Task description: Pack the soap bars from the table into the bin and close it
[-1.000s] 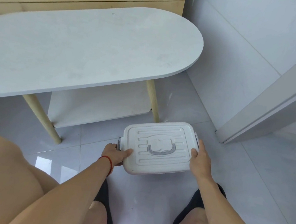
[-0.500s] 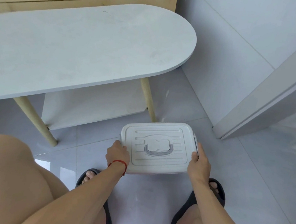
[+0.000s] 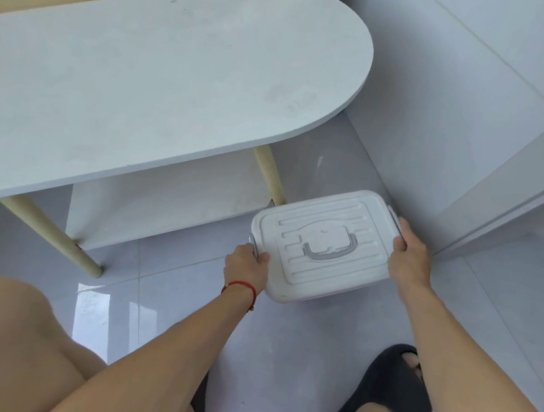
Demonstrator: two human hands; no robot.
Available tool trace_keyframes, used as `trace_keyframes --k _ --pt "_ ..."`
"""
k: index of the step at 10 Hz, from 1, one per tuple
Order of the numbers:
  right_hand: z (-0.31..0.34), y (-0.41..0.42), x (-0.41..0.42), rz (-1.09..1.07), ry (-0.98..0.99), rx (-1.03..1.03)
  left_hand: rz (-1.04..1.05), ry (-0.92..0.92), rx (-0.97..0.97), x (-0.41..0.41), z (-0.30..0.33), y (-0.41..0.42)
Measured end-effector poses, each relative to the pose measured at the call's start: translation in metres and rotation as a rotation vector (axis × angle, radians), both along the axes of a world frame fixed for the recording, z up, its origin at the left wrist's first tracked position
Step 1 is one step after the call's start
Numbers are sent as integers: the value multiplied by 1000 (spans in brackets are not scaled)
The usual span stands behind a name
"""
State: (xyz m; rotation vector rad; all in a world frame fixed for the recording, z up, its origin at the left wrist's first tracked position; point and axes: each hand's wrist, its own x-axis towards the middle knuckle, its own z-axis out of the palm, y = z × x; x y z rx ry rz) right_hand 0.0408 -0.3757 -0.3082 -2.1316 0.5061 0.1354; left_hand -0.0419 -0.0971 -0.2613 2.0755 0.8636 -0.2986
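A white plastic bin (image 3: 323, 244) with a ribbed lid and a grey handle lying flat on top sits low over the floor, to the right of the table. Its lid is on. My left hand (image 3: 247, 266), with a red string on the wrist, grips the grey latch on the bin's left end. At the bin's right end my right hand (image 3: 409, 257) holds the other latch. No soap bars show; the inside of the bin is hidden. The white oval table (image 3: 143, 75) has nothing on its top.
The table stands on pale wooden legs (image 3: 49, 232) with a white lower shelf (image 3: 163, 207). A white wall and a door frame (image 3: 508, 183) rise close to the right of the bin. My knees and black slippers (image 3: 389, 386) are on the glossy grey tile floor.
The bin has moved away from me and to the right, towards the wall corner, with both hands staying on its ends. It is turned slightly counterclockwise.
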Motion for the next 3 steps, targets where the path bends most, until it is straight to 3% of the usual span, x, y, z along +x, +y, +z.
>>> trace_keyframes --k 3 --pt "19 -8 22 166 80 -104 32 13 -63 17 1 -4"
